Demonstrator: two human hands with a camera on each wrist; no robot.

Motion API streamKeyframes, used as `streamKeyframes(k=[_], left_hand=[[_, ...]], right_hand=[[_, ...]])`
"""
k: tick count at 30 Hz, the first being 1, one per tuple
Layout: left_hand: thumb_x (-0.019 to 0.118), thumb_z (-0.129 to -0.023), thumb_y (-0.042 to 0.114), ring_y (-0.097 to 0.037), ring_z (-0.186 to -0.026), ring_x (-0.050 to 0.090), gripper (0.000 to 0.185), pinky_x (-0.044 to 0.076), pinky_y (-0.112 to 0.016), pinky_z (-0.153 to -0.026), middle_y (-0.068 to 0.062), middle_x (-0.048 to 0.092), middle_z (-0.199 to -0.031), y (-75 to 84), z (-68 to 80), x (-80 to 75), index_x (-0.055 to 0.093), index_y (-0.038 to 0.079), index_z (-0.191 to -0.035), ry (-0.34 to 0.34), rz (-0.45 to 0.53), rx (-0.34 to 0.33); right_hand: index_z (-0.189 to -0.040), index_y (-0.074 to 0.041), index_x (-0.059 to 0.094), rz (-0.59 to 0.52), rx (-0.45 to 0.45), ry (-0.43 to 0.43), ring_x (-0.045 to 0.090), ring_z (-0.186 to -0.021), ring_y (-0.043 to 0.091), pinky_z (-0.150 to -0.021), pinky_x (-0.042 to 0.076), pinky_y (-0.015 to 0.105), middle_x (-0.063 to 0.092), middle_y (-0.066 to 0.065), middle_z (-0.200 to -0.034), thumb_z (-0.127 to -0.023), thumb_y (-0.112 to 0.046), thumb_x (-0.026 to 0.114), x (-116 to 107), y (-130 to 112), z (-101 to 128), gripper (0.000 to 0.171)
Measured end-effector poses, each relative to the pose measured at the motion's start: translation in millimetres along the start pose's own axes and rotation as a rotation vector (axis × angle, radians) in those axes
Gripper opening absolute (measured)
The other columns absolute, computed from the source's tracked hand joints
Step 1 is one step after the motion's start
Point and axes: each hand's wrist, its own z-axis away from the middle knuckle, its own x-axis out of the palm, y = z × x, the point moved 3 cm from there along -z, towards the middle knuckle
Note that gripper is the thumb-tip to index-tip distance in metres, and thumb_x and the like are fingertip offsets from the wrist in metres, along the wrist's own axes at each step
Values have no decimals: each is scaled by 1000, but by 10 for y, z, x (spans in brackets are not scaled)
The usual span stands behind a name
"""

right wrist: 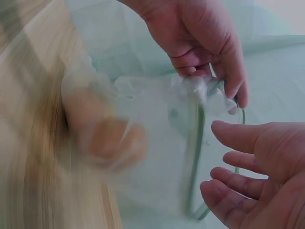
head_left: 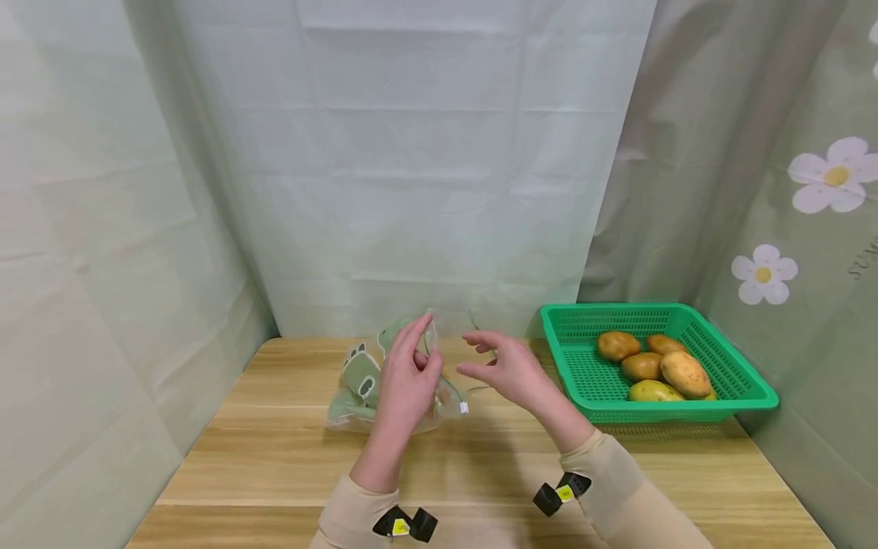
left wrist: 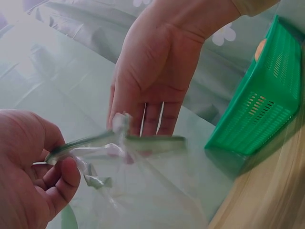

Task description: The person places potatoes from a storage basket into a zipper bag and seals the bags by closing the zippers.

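Head view: left hand (head_left: 405, 381) grip pinches bag (head_left: 357, 385) rim; right hand (head_left: 511, 370) fingers apart, beside rim.

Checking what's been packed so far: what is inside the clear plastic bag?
Through the clear plastic bag, pinched at its rim by the left hand, a blurred brownish lump shows in the right wrist view. The left hand and green print cover the rest.

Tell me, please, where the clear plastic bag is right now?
In the head view the clear plastic bag sits mid-table, left of the green basket; the left hand pinches its top edge, and the right hand hovers open beside it.
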Motion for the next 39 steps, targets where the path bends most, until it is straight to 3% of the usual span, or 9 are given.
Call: streamKeyframes(k=[14, 19, 26, 31, 39], left_hand=[[69, -99, 1, -13, -72, 56, 61, 49, -24, -61, -12, 56, -160, 28, -57, -67, 60, 11, -159, 33, 2, 42], [68, -99, 1, -13, -71, 55, 62, 48, -23, -60, -12, 55, -160, 38, -54, -71, 60, 12, -159, 36, 12, 45], [67, -99, 0, -14, -70, 54, 62, 47, -22, -58, -12, 54, -162, 56, -19, -83, 59, 11, -160, 28, 27, 40], [66, -100, 2, -15, -70, 54, 63, 46, -22, -57, -9, 53, -163, 43, -2, -109, 58, 15, -161, 30, 33, 14], [67, -101, 3, -14, -69, 54, 60, 46, -23, -58, -9, 56, -159, 44, 23, -130, 59, 12, -160, 38, 20, 27]], right_hand=[[-151, -9, 67, 3, -44, 127, 65, -128, 35, -105, 57, 54, 68, 12, -145, -99, -23, 86, -288, 118, 160, 57], [-159, -11, 60, 103, -42, 158, 59, -138, 38, -113, 50, 61, 62, 14, -153, -99, -30, 86, -426, 206, 255, 68], [-170, -13, 44, 208, -31, 166, 32, -160, 47, -122, 32, 73, 39, 20, -173, -101, -43, 82, -597, 332, 367, 84], [-174, -14, 35, 270, -36, 169, 26, -162, 47, -122, 31, 74, 31, 17, -177, -101, -47, 81, -729, 433, 407, 93], [-176, -13, 28, 362, -41, 200, 23, -162, 51, -121, 30, 77, 26, 18, -179, -97, -45, 86, -920, 635, 479, 103]])
